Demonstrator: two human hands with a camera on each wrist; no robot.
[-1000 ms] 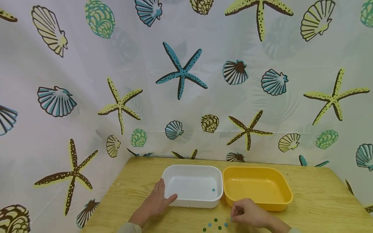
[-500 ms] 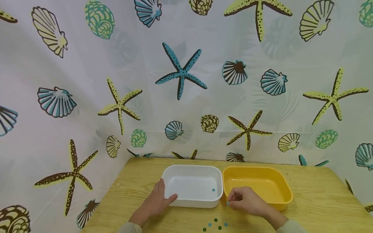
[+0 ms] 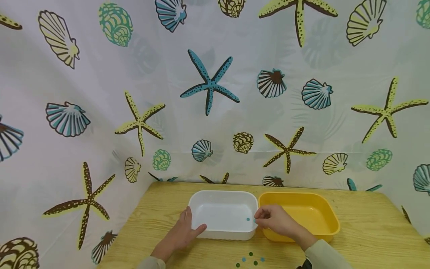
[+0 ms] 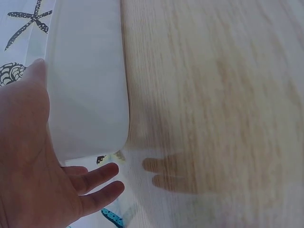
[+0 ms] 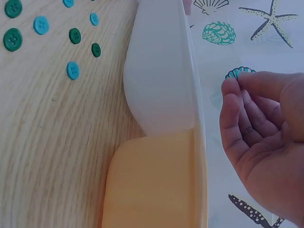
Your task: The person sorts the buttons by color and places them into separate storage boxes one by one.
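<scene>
My right hand (image 3: 276, 220) pinches a small blue button (image 3: 254, 220) between thumb and fingertips, above the right end of the white tub (image 3: 221, 234). Another blue button (image 3: 248, 219) lies inside that tub, near its right end. My left hand (image 3: 181, 232) rests at the tub's front left corner, thumb by the front rim and the other fingers along the left end. In the left wrist view its fingers (image 4: 99, 183) are spread and fairly straight. Green buttons (image 5: 75, 35) and blue buttons (image 5: 72, 70) lie scattered on the table in front of the tub.
A yellow tub (image 3: 302, 213) stands against the white tub's right end, partly covered by my right forearm. Both sit on a wood-grain table (image 3: 362, 224). Behind and beside the table hangs a white curtain (image 3: 235, 112) printed with shells and starfish.
My right hand has risen from the table beside the loose buttons, moving forward and left with the blue button to the white tub's right end. The left hand has stayed in place.
</scene>
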